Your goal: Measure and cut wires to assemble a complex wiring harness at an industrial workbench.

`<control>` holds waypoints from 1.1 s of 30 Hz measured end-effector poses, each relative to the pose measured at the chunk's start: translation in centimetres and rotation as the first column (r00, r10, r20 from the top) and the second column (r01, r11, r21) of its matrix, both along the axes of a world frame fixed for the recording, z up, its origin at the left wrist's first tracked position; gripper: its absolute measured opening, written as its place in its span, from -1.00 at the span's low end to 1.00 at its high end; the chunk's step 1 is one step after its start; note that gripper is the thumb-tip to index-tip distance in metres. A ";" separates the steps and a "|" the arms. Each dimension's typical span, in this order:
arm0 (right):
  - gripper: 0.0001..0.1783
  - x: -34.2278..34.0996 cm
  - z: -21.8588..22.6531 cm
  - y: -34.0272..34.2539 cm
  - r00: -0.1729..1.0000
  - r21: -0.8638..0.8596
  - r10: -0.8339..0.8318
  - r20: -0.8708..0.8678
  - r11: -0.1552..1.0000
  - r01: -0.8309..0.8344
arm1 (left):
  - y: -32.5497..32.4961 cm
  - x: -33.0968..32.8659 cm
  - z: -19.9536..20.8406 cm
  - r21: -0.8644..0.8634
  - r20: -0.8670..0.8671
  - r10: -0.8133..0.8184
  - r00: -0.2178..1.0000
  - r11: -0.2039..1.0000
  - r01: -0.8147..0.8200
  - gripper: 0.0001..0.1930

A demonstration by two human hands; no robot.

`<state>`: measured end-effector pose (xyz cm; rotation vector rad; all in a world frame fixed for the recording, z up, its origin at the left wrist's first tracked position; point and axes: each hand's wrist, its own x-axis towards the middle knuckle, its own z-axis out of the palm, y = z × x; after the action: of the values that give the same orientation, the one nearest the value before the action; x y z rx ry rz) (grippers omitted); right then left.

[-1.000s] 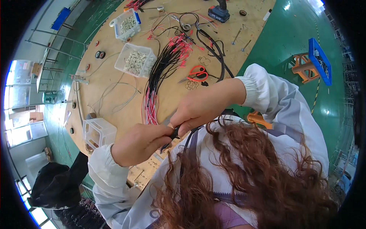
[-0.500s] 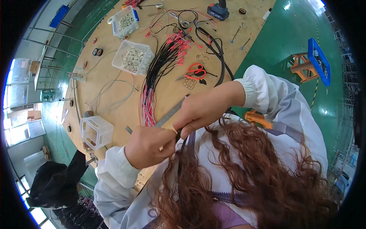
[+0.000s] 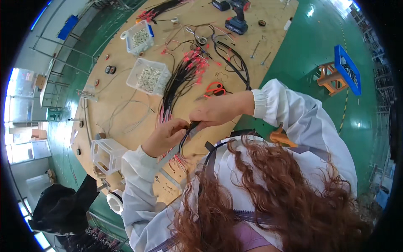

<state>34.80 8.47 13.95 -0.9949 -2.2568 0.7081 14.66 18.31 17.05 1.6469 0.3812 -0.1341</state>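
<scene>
Now left hand [image 3: 166,136] higher, both hands pinching black wire bundle [image 3: 189,128], right hand [image 3: 212,113] closer

A person's left hand [image 3: 166,136] and right hand [image 3: 214,113] meet over a plywood table [image 3: 126,113], both closed on a black wire bundle [image 3: 187,132]. Nearby lie red-tipped black wires [image 3: 182,77], red-handled scissors [image 3: 215,89], two clear bins of small parts [image 3: 149,77] and a cordless drill [image 3: 235,14].

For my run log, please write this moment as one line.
left hand: grips black wire bundle | right hand: pinches same bundle | surface: wooden table | nearby: red scissors, clear parts bin
</scene>
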 end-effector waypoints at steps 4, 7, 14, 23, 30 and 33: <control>-0.75 0.2 1.4 -0.2 0.991 -0.222 0.067 0.112 0.974 -0.041 | -0.5 1.6 2.7 0.475 0.075 -0.257 0.963 0.859 0.192 -0.87; -0.74 0.0 1.7 -0.5 0.986 -0.310 0.144 0.083 0.944 -0.112 | -0.6 1.8 2.7 0.685 -0.118 -0.388 0.914 0.635 0.358 -0.87; -0.70 0.4 1.6 -1.0 0.937 -0.527 0.262 -0.232 0.776 -0.348 | -2.1 0.9 2.4 0.654 0.059 -0.430 0.901 0.699 0.291 -0.87; -0.69 -0.2 0.3 -1.6 0.870 -0.626 0.303 -0.389 0.606 -0.491 | -4.8 -0.4 2.5 0.792 0.155 -0.451 0.879 0.589 0.163 -0.78; -0.74 -0.2 1.8 -1.9 0.963 -0.289 0.217 -0.157 0.923 -0.255 | -6.9 -1.4 -0.5 0.414 0.263 0.113 0.958 0.884 -0.218 -0.87; -0.78 -0.3 2.4 -1.5 0.992 0.036 0.127 0.027 0.991 -0.128 | -6.2 -1.8 -2.1 0.131 0.064 0.286 0.956 0.947 -0.292 -0.88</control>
<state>34.51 6.98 16.34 -0.8517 -2.3627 0.7074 12.90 12.08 14.93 1.7078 0.6048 0.1528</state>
